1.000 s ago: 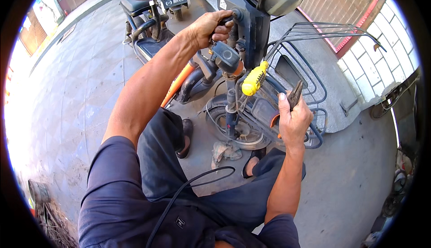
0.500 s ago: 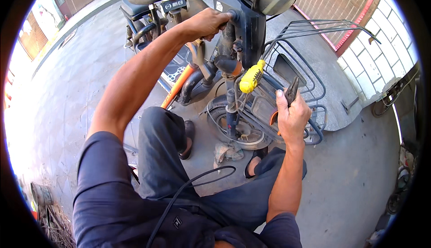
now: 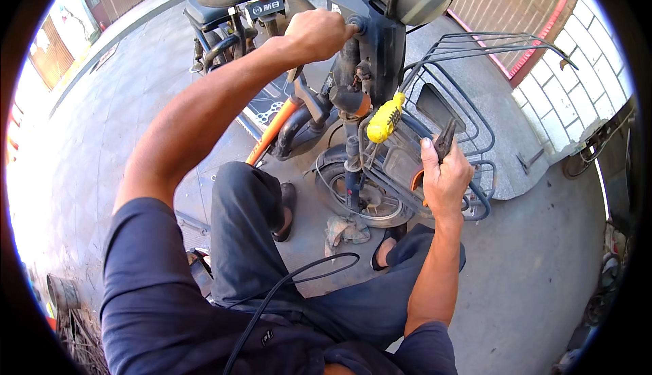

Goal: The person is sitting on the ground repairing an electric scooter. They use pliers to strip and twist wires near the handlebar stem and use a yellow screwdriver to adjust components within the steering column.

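My right hand [image 3: 448, 178] wraps pliers [image 3: 445, 141], nose up, right of the scooter's black front panel [image 3: 384, 45]; left hand [image 3: 318, 35] at panel's side, grip hidden, can't tell. Best keep pliers clear.

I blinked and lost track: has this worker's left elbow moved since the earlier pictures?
Yes. The left elbow has swung out leftward, farther from the orange bar, while the left hand still reaches the dark front panel.

Dark pliers [image 3: 445, 140], orange handles [image 3: 416, 180]
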`<state>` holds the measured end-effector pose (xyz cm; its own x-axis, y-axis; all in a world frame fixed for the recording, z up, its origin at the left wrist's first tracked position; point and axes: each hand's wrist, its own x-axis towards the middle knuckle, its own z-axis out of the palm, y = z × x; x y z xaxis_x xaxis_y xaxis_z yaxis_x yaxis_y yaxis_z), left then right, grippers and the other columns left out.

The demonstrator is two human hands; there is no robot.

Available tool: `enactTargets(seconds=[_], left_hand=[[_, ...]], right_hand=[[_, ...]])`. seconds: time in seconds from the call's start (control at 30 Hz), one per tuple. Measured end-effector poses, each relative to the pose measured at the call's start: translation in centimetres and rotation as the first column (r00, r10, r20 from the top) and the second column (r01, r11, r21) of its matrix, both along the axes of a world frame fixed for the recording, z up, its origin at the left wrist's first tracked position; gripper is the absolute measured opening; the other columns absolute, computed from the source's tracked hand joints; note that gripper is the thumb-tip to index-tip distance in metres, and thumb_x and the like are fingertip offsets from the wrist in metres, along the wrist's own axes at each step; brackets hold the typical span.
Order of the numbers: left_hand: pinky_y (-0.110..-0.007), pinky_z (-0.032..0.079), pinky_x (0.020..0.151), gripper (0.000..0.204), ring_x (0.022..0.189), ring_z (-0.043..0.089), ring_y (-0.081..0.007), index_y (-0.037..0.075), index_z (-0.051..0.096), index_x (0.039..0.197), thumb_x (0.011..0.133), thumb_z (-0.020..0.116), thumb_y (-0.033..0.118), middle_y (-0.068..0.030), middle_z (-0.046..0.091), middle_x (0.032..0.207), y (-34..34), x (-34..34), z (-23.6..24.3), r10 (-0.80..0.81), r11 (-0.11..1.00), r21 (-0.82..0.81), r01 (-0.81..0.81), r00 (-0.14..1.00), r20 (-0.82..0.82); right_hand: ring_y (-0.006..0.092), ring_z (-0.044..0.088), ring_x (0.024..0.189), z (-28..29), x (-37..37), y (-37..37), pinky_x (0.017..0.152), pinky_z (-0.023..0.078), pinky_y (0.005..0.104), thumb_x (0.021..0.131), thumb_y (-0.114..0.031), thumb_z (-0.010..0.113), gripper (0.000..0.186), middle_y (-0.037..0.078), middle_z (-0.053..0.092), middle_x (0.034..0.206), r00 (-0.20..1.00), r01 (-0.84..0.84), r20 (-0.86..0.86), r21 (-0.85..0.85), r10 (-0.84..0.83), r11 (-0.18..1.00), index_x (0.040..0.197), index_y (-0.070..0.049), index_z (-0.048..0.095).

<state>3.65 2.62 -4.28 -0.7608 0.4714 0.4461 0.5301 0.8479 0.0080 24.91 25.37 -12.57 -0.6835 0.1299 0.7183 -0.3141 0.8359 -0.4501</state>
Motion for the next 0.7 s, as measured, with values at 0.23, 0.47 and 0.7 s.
enactTargets(seconds=[0.23,0.47,0.7], left_hand=[[-0.025,0.029,0.040,0.045,0.039,0.028,-0.0042,0.010,0.050,0.076,0.103,0.048,0.045,0.0083,0.031,0.050,-1.9,-1.3,-2.3,-0.877,0.289,0.877,-0.383,0.261,0.403],[-0.032,0.046,0.050,0.056,0.050,0.056,-0.0166,0.003,0.067,0.077,0.103,0.045,0.048,-0.0092,0.056,0.060,0.0,-0.1,0.7,-0.044,0.985,0.171,-0.011,0.947,0.319],[-0.037,0.053,0.071,0.069,0.068,0.066,-0.0202,0.001,0.069,0.097,0.103,0.032,0.059,-0.0096,0.066,0.071,-3.1,-1.1,-1.5,-0.406,0.732,0.680,-0.043,0.773,0.487]], right_hand=[[0.0370,0.056,0.060,0.3,0.0,-0.7,0.056,0.040,0.0454,0.092,-0.021,0.066,0.026,0.016,0.055,0.066,1.000,-0.015,0.020,-0.012,0.015,1.000,0.080,-0.001,0.054],[0.0364,0.056,0.061,0.0,0.2,0.2,0.056,0.041,0.0448,0.092,-0.021,0.066,0.025,0.016,0.056,0.067,0.999,-0.013,0.033,-0.007,0.013,1.000,0.081,-0.001,0.055],[0.0363,0.056,0.061,-0.1,0.0,-0.1,0.056,0.041,0.0442,0.091,-0.019,0.068,0.025,0.015,0.056,0.067,1.000,-0.024,0.011,-0.002,0.024,1.000,0.080,-0.001,0.054]])
